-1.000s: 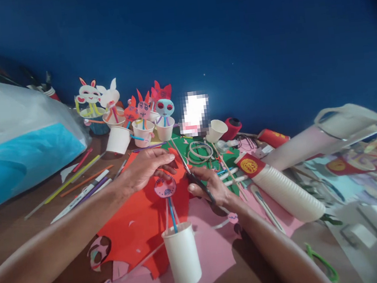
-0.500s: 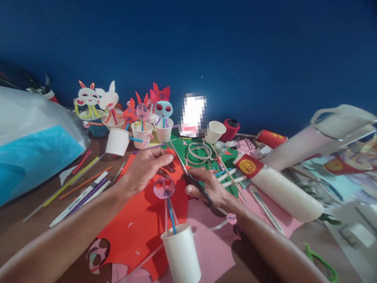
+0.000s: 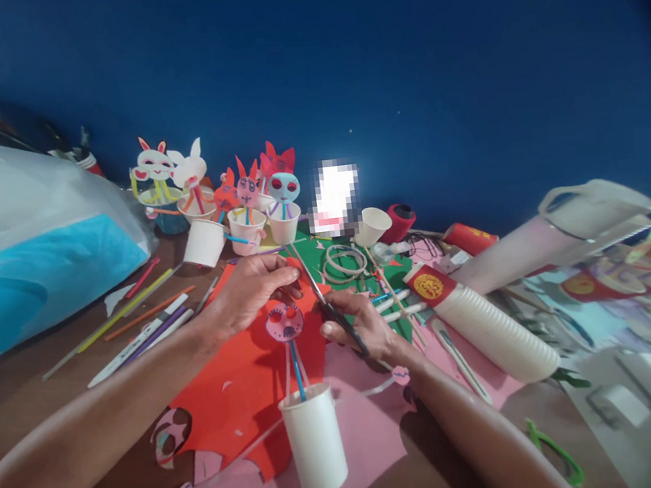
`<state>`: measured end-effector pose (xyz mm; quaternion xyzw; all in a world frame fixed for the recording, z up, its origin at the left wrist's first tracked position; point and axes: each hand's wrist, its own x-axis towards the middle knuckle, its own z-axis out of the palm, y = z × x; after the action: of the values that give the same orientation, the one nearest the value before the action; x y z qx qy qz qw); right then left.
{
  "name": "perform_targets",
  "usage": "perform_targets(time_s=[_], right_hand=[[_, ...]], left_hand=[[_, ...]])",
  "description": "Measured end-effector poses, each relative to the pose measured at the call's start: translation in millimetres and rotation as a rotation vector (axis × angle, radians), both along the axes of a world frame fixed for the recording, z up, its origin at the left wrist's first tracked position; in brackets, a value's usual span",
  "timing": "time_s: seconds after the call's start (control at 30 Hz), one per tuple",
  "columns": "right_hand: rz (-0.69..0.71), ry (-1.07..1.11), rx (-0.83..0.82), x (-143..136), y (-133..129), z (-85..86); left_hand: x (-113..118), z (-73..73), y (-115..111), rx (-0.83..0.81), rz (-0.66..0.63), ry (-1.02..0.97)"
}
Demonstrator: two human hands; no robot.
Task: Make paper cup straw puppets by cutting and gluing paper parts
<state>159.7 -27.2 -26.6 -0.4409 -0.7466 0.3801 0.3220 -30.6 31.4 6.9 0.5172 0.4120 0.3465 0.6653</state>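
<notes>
My left hand (image 3: pixel 257 287) pinches a small piece of red paper (image 3: pixel 292 263) between thumb and fingers. In my right hand (image 3: pixel 366 321) is a pair of black-handled scissors (image 3: pixel 343 326), its blades angled up and left beside that paper. Whether the blades touch it I cannot tell. Just below the hands, a pink paper face (image 3: pixel 285 324) with red eyes stands on straws in an upright white paper cup (image 3: pixel 314 443). Thin arms with round pink ends stretch out from the cup's sides. Under all this lies a large cut sheet of red paper (image 3: pixel 220 409).
Several cup puppets (image 3: pixel 248 225) stand at the back by the blue wall. A stack of paper cups (image 3: pixel 491 327) and a utility knife (image 3: pixel 459 360) lie at right, markers (image 3: pixel 137 344) at left. A plastic bag (image 3: pixel 48 236) fills the far left. Pink paper (image 3: pixel 370 427) lies in front.
The view has shifted very slightly. Both hands, the scissors and the red paper piece hold almost the same places as before.
</notes>
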Motion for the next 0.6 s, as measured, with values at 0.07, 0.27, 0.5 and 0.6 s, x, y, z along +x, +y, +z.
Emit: perform_targets(time_s=[0.07,0.27,0.5,0.6], right_hand=[[-0.002,0.009,-0.007,-0.2,-0.6,0.6],[-0.007,-0.001,-0.025,-0.7,-1.8,2.2],[-0.003,0.022,-0.04,-0.9,-1.3,4.0],[0.006,0.014,-0.051,-0.1,-0.8,3.8]], left_hand=[[0.3,0.0,0.2,-0.002,-0.002,-0.006],[0.5,-0.2,-0.5,-0.009,-0.004,-0.01],[1.6,-4.8,0.1,-0.041,-0.034,-0.02],[1.6,-5.2,0.8,-0.038,-0.04,-0.02]])
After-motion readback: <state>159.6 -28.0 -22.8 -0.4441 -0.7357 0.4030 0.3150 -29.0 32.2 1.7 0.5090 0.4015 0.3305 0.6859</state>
